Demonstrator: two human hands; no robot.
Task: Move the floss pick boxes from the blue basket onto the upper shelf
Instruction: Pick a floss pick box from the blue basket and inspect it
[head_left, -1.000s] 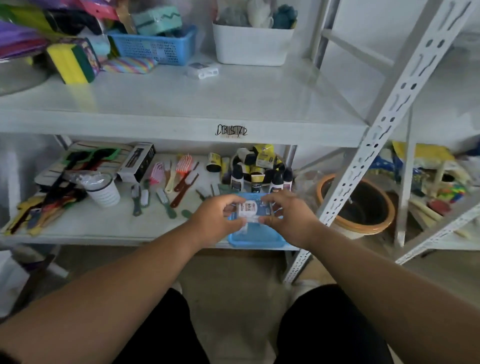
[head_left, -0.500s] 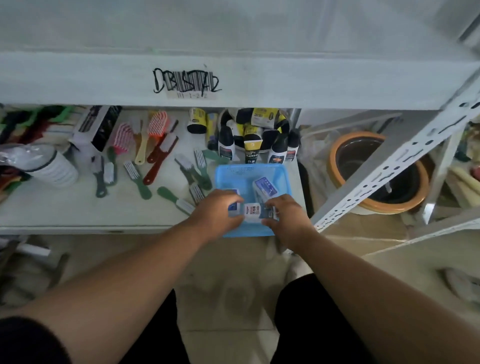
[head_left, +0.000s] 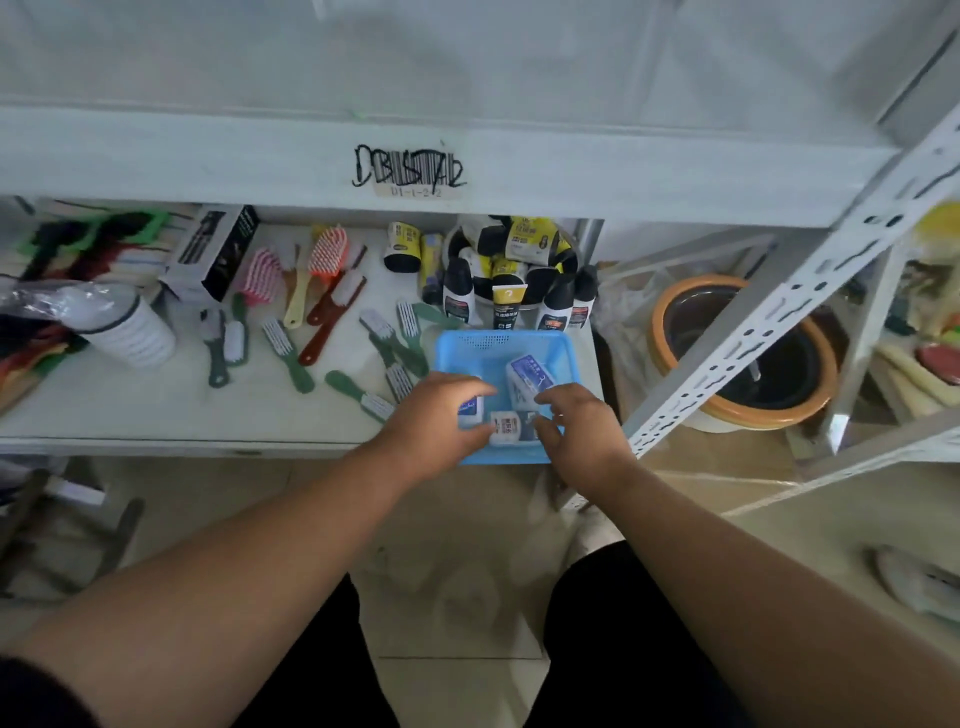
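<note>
The blue basket (head_left: 498, 347) stands at the front right of the lower shelf. Three floss pick boxes show inside it. A blue-and-white box (head_left: 529, 373) leans toward the back. A white box with a red label (head_left: 506, 427) lies at the front. My left hand (head_left: 434, 421) reaches in from the left, its fingers curled over a third box (head_left: 471, 408) and its thumb against the white box. My right hand (head_left: 579, 434) comes in from the right with fingers apart, their tips at the white box. The upper shelf (head_left: 571, 171) runs across above.
A barcode label (head_left: 408, 170) is stuck on the upper shelf's front edge. Black-and-yellow bottles (head_left: 509, 291) crowd right behind the basket. Brushes (head_left: 322, 312) lie scattered to its left. A slanted perforated shelf post (head_left: 779, 306) and an orange-rimmed pot (head_left: 748, 358) stand to the right.
My view has tilted down, so the upper shelf's top has left the frame. Both hands have sunk into the basket and drawn slightly apart around the white box.
</note>
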